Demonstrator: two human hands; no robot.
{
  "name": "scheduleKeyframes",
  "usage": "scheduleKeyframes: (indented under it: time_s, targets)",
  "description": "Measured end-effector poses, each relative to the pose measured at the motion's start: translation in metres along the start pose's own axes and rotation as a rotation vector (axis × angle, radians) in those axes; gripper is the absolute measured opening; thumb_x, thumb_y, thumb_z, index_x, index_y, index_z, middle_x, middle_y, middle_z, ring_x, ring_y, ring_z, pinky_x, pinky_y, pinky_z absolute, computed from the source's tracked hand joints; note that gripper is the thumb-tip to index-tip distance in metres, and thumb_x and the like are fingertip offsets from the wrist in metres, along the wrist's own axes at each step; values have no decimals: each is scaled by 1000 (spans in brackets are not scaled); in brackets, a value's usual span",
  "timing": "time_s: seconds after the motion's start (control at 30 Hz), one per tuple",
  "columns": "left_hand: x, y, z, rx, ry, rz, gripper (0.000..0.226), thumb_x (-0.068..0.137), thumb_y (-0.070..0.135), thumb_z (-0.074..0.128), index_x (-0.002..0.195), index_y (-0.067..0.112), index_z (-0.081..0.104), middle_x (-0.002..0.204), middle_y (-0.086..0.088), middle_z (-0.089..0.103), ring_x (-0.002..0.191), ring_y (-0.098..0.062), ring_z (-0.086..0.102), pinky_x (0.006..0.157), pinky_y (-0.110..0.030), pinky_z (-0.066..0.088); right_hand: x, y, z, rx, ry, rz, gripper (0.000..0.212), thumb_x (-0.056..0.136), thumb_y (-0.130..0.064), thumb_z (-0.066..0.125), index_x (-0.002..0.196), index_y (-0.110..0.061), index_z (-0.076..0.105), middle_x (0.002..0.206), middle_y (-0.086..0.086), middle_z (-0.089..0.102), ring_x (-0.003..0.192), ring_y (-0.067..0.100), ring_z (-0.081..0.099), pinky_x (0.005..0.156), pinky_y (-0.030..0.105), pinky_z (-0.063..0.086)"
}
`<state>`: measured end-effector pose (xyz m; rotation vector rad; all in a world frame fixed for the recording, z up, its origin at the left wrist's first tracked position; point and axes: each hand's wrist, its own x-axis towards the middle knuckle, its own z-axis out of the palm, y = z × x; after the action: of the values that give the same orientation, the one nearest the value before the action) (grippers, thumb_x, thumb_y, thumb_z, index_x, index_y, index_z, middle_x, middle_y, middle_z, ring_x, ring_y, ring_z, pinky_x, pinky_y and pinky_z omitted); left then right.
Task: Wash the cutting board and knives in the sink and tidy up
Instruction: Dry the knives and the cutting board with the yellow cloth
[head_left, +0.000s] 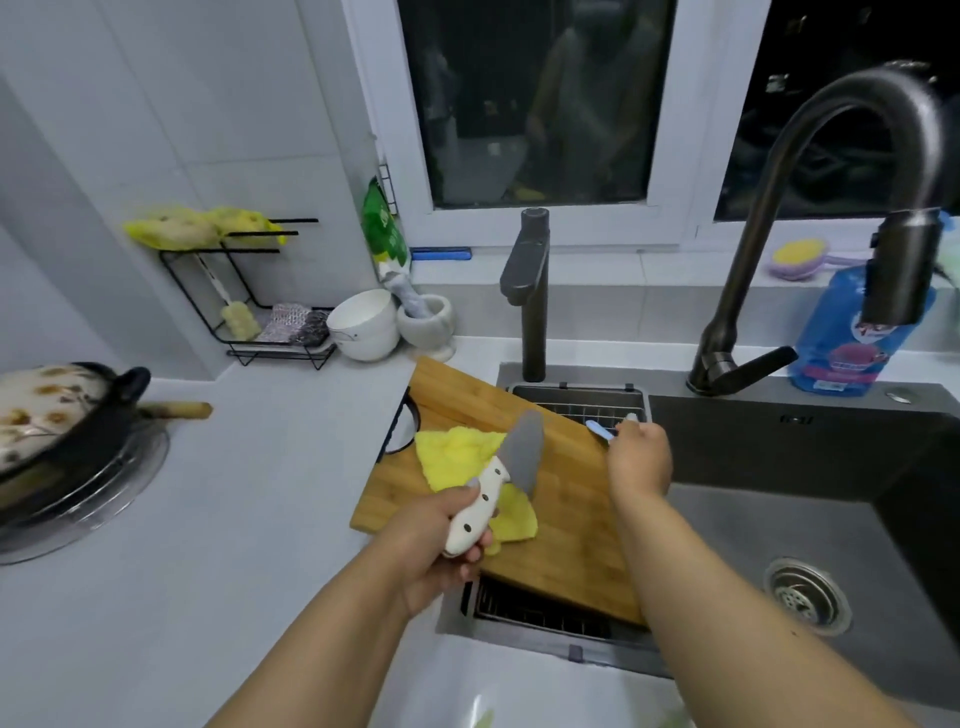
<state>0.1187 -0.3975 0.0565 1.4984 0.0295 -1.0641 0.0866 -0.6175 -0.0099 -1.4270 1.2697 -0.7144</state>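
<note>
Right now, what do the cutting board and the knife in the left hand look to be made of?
Cutting board: wood or bamboo, matte, with visible glued strips. Knife: dull grey blade, probably metal; glossy white handle with dark rivets, likely plastic.

Pot (47, 415) cut off at left edge

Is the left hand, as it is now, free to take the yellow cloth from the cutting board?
Probably not: the left hand grips the knife, though the yellow cloth lies uncovered just beyond it.
</note>
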Motion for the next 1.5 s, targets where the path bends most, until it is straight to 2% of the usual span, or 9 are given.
scheduleKeyframes:
  time_s: [0.23,0.3,0.4,0.6,0.73,0.9,1.0,1.1,1.5]
  targets:
    - [-22,13,-39,-121,81,103,23,97,25,47,98,6,59,56,-9,54,42,-15,43,45,-23,31,-46,15,41,-157,-223,-105,24,99,-28,44,81,-12,51,70,3,52,74,25,51,55,29,32]
    - [-27,15,-44,-148,101,114,19,96,23,47,90,9,59,56,-11,53,42,-16,42,48,-25,30,-62,20,57,-223,-401,-159,19,97,-32,48,98,-16,56,94,5,62,92,27,56,74,32,44]
    - [-33,16,-51,-158,115,120,20,96,22,49,89,6,58,58,-12,53,45,-18,44,47,-25,34,-80,32,73,-543,-642,-319,53,93,-50,46,141,-29,39,144,1,41,132,25,34,104,36,32]
    - [-34,16,-56,-138,132,89,18,95,18,47,97,2,56,64,-16,59,51,-21,50,45,-25,45,-83,38,68,-731,-422,-438,40,90,-52,50,116,-22,56,126,1,52,119,23,42,97,33,33]
    - [-27,16,-51,-153,148,60,18,96,9,42,102,-1,56,83,-20,65,60,-23,58,44,-25,48,-69,15,48,19,-443,115,30,93,-37,53,113,-15,54,109,8,61,97,28,58,87,41,49]
    - [-13,16,-33,8,224,76,21,96,14,41,102,4,58,77,-12,63,49,-17,48,41,-21,33,-79,-19,18,288,-371,-138,13,93,-27,57,101,-23,48,94,-3,59,86,21,58,68,31,47]
    - [-11,18,-11,181,247,103,27,99,28,42,98,7,59,73,-9,60,47,-15,45,41,-20,30,-96,-19,17,79,-466,-413,35,93,-30,55,125,-37,42,116,-17,52,112,13,50,91,31,45]
    - [-9,15,6,338,224,202,34,102,33,37,90,9,58,70,-8,57,46,-15,42,41,-21,29,-99,-3,26,-186,-575,-581,45,100,-41,35,144,-46,26,154,-14,20,143,8,12,116,28,12]
    - [-8,16,22,776,131,462,28,102,34,36,91,21,58,72,2,58,49,-9,45,49,-23,36,-55,-28,9,-186,-516,-270,55,101,-42,31,152,-34,10,160,-2,2,146,22,13,114,36,20]
